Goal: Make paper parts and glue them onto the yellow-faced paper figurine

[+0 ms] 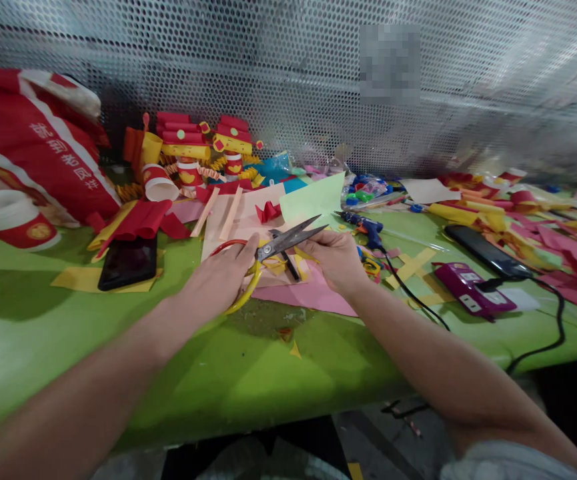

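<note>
My left hand (pixel 223 275) grips a pair of scissors (pixel 268 249) by its red and yellow handles. The blades are spread and point right, towards my right hand (pixel 333 257). That hand is closed in a pinch beside the blades, and a small piece of yellow paper (pixel 304 253) shows at its fingertips, mostly hidden. Below the scissors lie a black pen-like tool (pixel 291 265) and pink paper (pixel 313 297). A folded red paper piece (pixel 268 212) and a pale green sheet (pixel 313 197) lie just beyond.
A blue glue gun (pixel 365 227) trails its cord right of my right hand. Further right are a purple power strip (pixel 473 290) and a black power bank or phone (pixel 488 252). Another phone (pixel 128 261), paper cups (pixel 18 220) and paper figures (pixel 185 150) stand left.
</note>
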The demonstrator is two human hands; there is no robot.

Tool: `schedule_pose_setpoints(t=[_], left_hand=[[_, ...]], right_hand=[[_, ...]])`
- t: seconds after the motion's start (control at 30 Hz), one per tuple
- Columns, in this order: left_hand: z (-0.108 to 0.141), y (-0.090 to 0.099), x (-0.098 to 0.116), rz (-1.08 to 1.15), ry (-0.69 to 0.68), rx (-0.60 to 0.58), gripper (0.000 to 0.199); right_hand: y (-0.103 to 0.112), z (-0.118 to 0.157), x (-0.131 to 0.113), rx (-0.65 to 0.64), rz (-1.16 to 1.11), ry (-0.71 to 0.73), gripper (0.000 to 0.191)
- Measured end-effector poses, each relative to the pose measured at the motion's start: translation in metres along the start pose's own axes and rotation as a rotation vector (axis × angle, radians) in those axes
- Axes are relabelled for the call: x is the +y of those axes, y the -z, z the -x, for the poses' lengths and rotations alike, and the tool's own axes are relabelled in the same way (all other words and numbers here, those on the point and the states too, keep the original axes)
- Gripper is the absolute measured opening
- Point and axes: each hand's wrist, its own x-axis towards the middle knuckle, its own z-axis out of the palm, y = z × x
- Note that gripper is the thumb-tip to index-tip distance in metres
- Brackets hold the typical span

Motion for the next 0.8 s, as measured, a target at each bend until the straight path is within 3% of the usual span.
schedule_pose_setpoints(t=[0.23, 0.4, 0.6, 0.8], left_hand=[[0.000, 0.003, -0.006, 0.011, 0.012, 0.021, 0.062], [-0.004, 0.004, -0.013, 0.119, 0.132, 0.029, 0.056], [-0.010, 0.004, -0.020, 0.073, 0.236, -0.024, 0.049], [-0.012, -0.002, -0.026, 0.062, 0.250, -0.055, 0.051]], right_hand=[[0.002, -0.002, -0.002, -0.027, 0.068, -0.022, 0.015], [0.002, -0.005, -0.003, -0.001, -0.005, -0.105, 0.025], [0.007, -0.009, -0.003, 0.010, 0.023, -0.224, 0.035], [0.007, -0.008, 0.003, 0.012, 0.030, -0.198, 0.037]])
